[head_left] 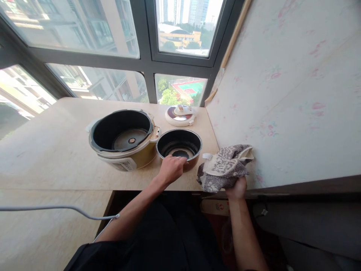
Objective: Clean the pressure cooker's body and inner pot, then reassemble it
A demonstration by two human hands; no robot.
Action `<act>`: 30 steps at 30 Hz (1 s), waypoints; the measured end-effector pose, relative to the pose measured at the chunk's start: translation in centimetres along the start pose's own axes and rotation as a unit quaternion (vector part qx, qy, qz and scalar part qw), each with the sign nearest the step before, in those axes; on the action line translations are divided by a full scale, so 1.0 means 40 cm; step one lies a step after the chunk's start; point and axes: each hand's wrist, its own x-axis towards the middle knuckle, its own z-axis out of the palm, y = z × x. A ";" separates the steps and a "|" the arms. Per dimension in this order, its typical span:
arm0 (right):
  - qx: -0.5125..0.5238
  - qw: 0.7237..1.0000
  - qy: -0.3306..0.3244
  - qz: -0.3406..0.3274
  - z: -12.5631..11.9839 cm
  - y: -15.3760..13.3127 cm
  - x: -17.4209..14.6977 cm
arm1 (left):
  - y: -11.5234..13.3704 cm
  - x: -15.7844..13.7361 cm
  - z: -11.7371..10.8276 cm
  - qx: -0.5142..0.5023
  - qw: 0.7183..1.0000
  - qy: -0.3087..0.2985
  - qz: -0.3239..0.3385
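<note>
My left hand (171, 168) is closed over the near rim of the dark inner pot (194, 160), which stands upright on the wooden surface. A grey-brown patterned towel (222, 167) is bunched in my right hand (238, 188), to the right of the pot; most of those fingers are hidden beneath the cloth. Left of the pot stands the electric pressure cooker body (146, 156), its top open and its dark cavity showing a heating plate at the bottom. The cooker's round lid (179, 116) lies behind the pot, near the window.
A wooden tabletop (50, 150) extends to the left. Windows with grey frames (150, 66) rise behind it, and a flowered wall (282, 113) borders the right side. A pale cable (62, 207) crosses at lower left. Below the table edge lies a cardboard box (214, 207).
</note>
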 end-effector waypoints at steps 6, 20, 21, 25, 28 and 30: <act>-0.006 0.998 0.024 -0.060 0.072 0.015 0.016 | -0.022 0.012 -0.038 -0.045 0.997 0.065 -0.017; -0.389 0.759 -0.251 -0.457 0.242 0.034 -0.173 | -0.040 0.013 -0.098 -0.191 0.966 0.127 -0.118; -0.411 0.731 -0.268 -0.474 0.243 0.039 -0.199 | -0.042 0.013 -0.103 -0.210 0.963 0.121 -0.116; -0.455 0.688 -0.282 -0.490 0.253 0.046 -0.235 | -0.055 0.006 -0.099 -0.265 0.951 0.124 -0.100; -0.451 0.708 -0.271 -0.472 0.274 0.032 -0.195 | -0.062 -0.007 -0.075 -0.262 0.941 0.167 -0.134; -0.434 0.737 -0.270 -0.442 0.293 0.014 -0.153 | -0.064 -0.018 -0.058 -0.282 0.926 0.197 -0.156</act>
